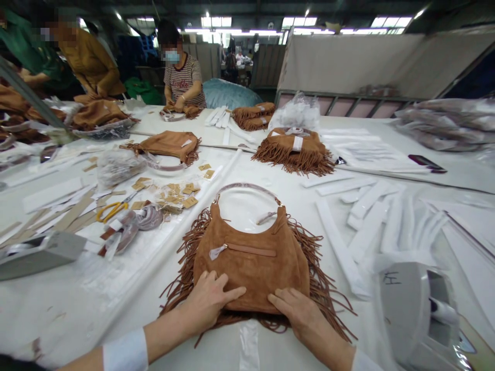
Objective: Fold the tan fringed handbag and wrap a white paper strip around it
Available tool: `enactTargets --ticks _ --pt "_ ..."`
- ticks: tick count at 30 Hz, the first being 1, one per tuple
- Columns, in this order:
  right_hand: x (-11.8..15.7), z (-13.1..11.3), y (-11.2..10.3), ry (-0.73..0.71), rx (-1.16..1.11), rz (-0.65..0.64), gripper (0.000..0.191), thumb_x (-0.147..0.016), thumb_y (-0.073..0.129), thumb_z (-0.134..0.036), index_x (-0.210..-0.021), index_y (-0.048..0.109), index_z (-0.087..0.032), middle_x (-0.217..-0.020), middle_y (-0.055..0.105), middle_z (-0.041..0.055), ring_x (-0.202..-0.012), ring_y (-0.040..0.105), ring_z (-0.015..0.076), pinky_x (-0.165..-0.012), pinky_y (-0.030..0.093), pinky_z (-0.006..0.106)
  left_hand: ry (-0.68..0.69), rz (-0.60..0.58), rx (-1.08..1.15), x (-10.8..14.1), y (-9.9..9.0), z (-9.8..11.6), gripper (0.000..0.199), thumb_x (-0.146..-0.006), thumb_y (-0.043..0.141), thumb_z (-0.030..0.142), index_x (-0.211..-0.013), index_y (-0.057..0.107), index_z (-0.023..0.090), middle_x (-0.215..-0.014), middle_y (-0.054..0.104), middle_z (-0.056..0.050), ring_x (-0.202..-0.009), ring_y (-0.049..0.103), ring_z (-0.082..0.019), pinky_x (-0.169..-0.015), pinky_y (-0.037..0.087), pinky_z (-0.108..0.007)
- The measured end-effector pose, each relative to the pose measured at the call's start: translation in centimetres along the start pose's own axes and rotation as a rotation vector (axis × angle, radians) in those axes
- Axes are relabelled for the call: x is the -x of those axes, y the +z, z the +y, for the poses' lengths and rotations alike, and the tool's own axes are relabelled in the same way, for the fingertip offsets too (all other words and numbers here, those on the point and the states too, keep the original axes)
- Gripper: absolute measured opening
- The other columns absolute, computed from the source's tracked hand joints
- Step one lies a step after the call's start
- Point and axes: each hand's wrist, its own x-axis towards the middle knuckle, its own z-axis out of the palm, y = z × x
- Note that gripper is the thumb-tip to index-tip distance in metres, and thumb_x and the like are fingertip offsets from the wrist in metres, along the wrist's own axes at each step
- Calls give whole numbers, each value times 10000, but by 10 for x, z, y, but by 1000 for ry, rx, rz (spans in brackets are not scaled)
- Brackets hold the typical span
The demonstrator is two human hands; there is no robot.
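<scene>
A brown suede handbag [251, 270] lies flat before me, its zip pocket facing up and long fringe spread at both sides. Its handle [247, 185] is wrapped in clear film and curves away from me. My left hand [207, 301] rests on the lower left of the bag, fingers apart and thumb stretched inward. On the lower right edge, my right hand [297, 309] lies with its fingers extended flat against the suede. A small white-wrapped pull [217, 251] hangs at the zip's left end.
Yellow-handled scissors [112, 210], tan tags [181, 193] and a tape dispenser [42, 252] lie left. White strips [371, 211], another dispenser [417, 309] and a phone [427, 163] are right. Fringed bags [296, 149] sit further back. A co-worker [183, 77] handles something across the table.
</scene>
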Motion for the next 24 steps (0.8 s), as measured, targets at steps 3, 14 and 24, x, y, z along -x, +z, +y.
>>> enactTargets --ticks 3,14,24 --pt "-10 -9 -12 143 -2 -182 495 -830 538 -52 -1291 532 -232 -1131 549 106 -982 526 268 -861 488 421 -25 -60 11 -9 -10 11 638 -762 665 513 -1346 426 418 -1106 496 -85 -992 490 -331 -829 433 -532" --pt "-49 -1 -9 252 60 -354 238 -781 555 -69 -964 656 -182 -874 606 63 -832 562 226 -759 435 308 -73 -279 109 -48 -24 -6 290 -807 588 452 -870 688 186 -816 667 -86 -775 638 -251 -699 505 -323" --pt "-34 -19 1 249 66 -147 395 -696 482 41 -932 653 -226 -911 579 24 -846 528 195 -683 417 260 38 -185 114 -33 -16 5 345 -795 547 242 -1130 631 249 -1025 579 -102 -918 609 -262 -822 515 -383"
